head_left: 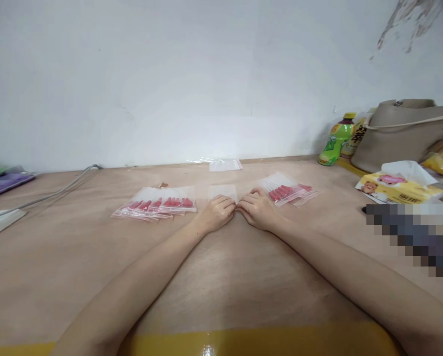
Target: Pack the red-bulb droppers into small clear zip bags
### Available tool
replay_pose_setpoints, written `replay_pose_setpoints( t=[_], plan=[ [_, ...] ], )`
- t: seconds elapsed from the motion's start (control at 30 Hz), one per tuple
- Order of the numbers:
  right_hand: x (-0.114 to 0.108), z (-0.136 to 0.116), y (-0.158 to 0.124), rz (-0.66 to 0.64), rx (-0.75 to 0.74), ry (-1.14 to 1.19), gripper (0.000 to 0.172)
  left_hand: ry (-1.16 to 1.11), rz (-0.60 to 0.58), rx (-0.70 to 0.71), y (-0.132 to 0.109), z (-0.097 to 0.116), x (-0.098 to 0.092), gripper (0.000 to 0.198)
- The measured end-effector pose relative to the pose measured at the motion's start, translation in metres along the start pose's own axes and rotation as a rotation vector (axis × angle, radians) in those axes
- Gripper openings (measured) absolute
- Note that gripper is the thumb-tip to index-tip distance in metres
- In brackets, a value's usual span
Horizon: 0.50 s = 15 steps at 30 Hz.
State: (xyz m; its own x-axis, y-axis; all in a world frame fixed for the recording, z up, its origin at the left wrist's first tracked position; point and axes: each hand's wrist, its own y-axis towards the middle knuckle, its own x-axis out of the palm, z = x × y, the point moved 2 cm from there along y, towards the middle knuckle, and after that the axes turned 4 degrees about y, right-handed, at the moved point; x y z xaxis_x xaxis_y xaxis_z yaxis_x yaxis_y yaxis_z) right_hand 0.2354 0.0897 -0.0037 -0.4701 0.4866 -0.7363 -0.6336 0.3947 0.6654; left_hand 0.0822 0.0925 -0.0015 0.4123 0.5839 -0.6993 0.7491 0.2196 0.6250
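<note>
My left hand (219, 213) and my right hand (258, 208) meet at the middle of the table, fingers curled and fingertips almost touching. Between them they pinch the near edge of a clear plastic zip bag (222, 191), whose far part lies flat beyond my left knuckles. My fingers hide its mouth and any contents there. To the left is a fanned row of zip bags (158, 203) with small red pieces inside. Just beyond my right hand, a second overlapping pile of such bags (286, 189) also holds red pieces.
Against the wall lies another flat clear bag (224, 165). A green drink bottle (336, 139), a beige handbag (399, 131) and a yellow tissue pack (395, 187) stand at right. A grey cable (71, 185) and purple packages (9, 182) lie at left.
</note>
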Motion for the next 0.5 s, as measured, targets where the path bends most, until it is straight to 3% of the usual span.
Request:
replay_pose_setpoints(
  t=[0.23,0.5],
  plan=[
    [-0.002,0.001,-0.003,0.006,-0.011,-0.013,0.022,0.052,-0.038,0.023,-0.003,-0.001,-0.004,0.020],
    [-0.004,0.005,-0.009,-0.012,0.017,0.009,0.022,0.107,-0.113,0.024,-0.030,-0.007,-0.029,0.020]
  ],
)
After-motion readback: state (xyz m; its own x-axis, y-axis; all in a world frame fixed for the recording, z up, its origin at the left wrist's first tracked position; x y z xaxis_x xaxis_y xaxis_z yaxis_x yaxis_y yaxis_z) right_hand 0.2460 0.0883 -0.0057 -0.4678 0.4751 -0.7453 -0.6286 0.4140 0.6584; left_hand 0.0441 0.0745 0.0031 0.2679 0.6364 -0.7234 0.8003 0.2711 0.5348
